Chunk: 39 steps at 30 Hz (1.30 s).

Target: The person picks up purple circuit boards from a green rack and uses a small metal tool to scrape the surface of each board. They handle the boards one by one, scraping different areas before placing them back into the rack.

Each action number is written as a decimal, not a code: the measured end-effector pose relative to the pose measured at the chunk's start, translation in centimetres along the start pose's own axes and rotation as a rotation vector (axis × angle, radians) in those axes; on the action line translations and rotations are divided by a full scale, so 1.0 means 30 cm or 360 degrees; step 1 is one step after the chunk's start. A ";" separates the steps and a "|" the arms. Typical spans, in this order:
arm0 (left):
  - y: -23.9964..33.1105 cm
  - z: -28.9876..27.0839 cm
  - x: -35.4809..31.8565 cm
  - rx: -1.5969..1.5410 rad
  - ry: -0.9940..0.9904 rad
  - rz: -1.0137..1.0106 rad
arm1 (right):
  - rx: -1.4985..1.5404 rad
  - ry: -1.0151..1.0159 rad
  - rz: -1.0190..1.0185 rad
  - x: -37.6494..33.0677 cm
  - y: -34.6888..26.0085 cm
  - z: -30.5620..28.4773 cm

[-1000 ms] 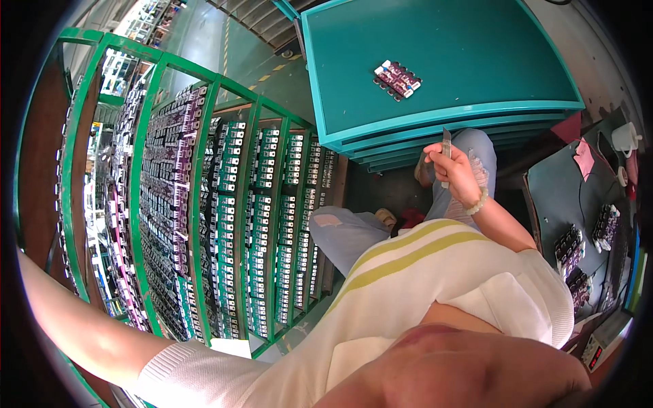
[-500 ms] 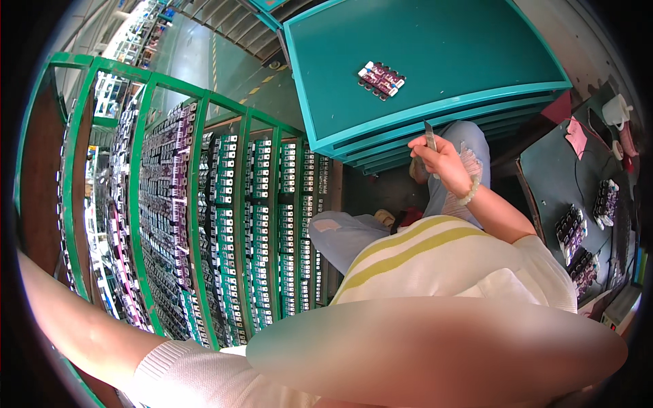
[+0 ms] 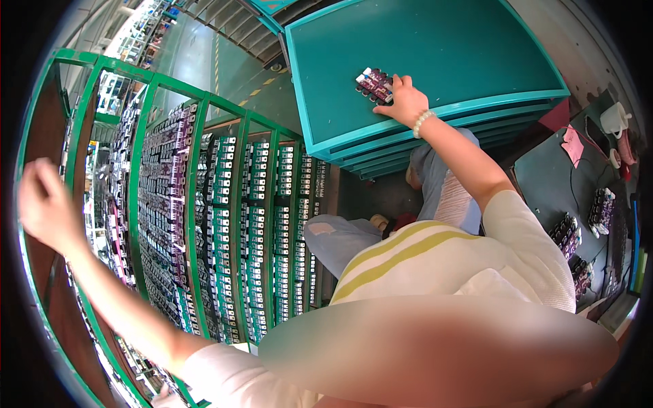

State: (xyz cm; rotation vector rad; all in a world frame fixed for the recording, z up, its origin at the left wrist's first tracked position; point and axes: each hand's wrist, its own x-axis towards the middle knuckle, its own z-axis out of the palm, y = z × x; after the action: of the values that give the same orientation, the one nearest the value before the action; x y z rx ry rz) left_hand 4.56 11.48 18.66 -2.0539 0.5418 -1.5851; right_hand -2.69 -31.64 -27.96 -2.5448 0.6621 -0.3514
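On the teal worktop lies a purple circuit board (image 3: pixel 372 83) with white and dark parts along its edges. My right hand (image 3: pixel 408 105), a beaded bracelet at its wrist, grips the board's right end with thumb and fingers at opposite sides. The fingers cover that end, and no thin metal tool shows in the hand now. Far to the left, my left hand (image 3: pixel 49 207) is raised in front of the green rack (image 3: pixel 139 204). Motion blurs its curled fingers, so whether they hold anything is unclear.
Tight rows of circuit boards (image 3: pixel 221 234) fill the rack. The teal cabinet (image 3: pixel 435 112) has stacked drawers or shelves below its top. At right, a dark bench (image 3: pixel 544 170) carries more boards (image 3: pixel 602 212), a pink scrap (image 3: pixel 571 146) and a white cup-like item (image 3: pixel 615 119).
My right hand has moved from above my knee, where it held a thin metal tool, forward onto the circuit board. My left hand has come into view at the left.
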 end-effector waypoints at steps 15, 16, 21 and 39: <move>1.126 -0.154 -0.885 -0.3817 -0.1562 -0.1980 | 0.0945 -0.0164 -0.0636 -0.147 -0.030 -0.191; 1.145 -0.167 -0.855 -0.4007 -0.1552 -0.2042 | 0.1204 -0.0265 -0.0759 -0.192 -0.059 -0.217; 1.138 -0.206 -0.773 -0.4469 -0.1673 -0.2060 | 0.1060 -0.0480 -0.1248 -0.342 -0.183 -0.378; 1.154 -0.337 -0.831 -0.4374 -0.1133 -0.2523 | 0.2332 -0.0990 0.0345 -0.511 -0.233 -0.266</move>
State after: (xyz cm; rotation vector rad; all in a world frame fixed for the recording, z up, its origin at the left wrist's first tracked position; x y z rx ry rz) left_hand -11.97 -3.23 -19.18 0.8054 -0.1240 -0.5098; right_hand -15.85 -21.53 -19.46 -1.0493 0.2242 0.0724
